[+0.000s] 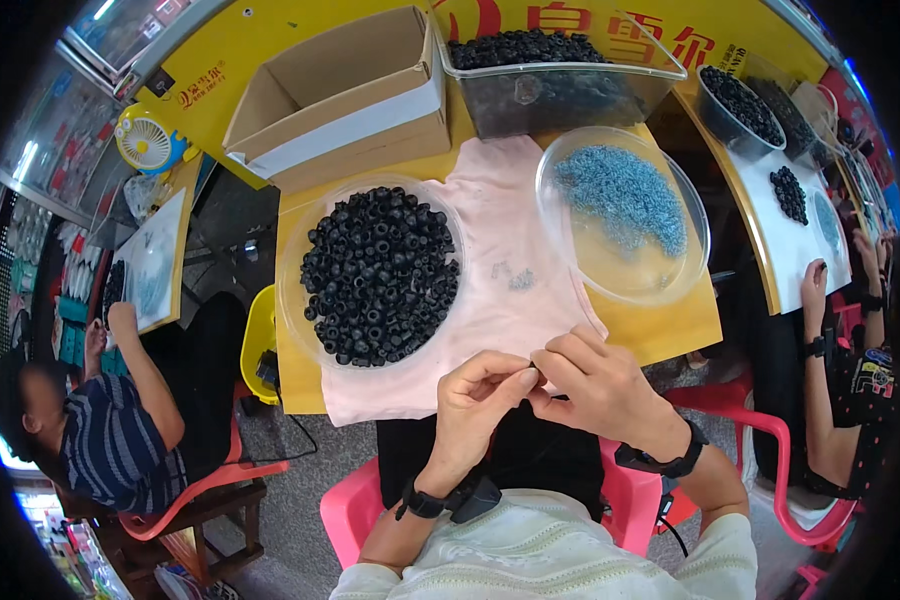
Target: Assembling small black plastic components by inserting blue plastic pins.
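Fingers of left hand and right hand met, pinched nearly closed around small dark piece by pink cloth; black pieces trayed left, blue pieces right

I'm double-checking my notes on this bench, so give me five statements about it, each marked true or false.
1. The left hand and right hand meet at the fingertips. True.
2. The right dish holds black pieces. False: the black pieces are in the left dish; the right dish holds blue beads.
3. A pink cloth lies partly under the left dish. True.
4. The box is shut. False: the box stands open.
5. A clear bin stands right of the box. True.
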The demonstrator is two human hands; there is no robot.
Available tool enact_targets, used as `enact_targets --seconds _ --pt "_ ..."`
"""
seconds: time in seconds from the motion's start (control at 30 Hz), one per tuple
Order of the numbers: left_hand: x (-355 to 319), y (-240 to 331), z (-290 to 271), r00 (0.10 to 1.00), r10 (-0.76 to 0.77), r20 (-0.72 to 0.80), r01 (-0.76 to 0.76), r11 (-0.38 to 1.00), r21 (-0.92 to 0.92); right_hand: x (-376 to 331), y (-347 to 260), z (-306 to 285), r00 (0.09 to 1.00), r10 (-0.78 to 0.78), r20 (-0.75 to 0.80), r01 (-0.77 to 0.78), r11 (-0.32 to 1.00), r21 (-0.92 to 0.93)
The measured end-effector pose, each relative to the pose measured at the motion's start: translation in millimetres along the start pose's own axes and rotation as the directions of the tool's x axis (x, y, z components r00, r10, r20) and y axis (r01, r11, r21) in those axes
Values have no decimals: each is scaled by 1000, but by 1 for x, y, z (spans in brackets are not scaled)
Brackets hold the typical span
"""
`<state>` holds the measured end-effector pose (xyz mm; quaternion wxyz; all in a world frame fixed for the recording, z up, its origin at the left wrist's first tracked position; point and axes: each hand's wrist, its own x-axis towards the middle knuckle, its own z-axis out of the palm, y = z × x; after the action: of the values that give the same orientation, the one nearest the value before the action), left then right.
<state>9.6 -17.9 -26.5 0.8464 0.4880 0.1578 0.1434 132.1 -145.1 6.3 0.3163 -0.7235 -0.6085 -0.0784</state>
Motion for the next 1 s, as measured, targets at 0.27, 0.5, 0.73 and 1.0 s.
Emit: enact_targets --seconds 0.27,0.5,0.73,1.0 --pt "5 2 0 999 -41 -27 40 999 -17 11 3 -2 998 -45 37 48 996 -79" --pt "2 2 -6 987 -161 23 162 987 -24 13 13 -4 992 -44 122 45 999 -4" --pt "4 -8 -14 983 -183 30 182 983 31 9 17 11 987 -102 123 104 994 -12" --pt "4 -10 -12 974 -224 -39 224 975 -5 -5 12 25 986 -2 164 17 996 -91"
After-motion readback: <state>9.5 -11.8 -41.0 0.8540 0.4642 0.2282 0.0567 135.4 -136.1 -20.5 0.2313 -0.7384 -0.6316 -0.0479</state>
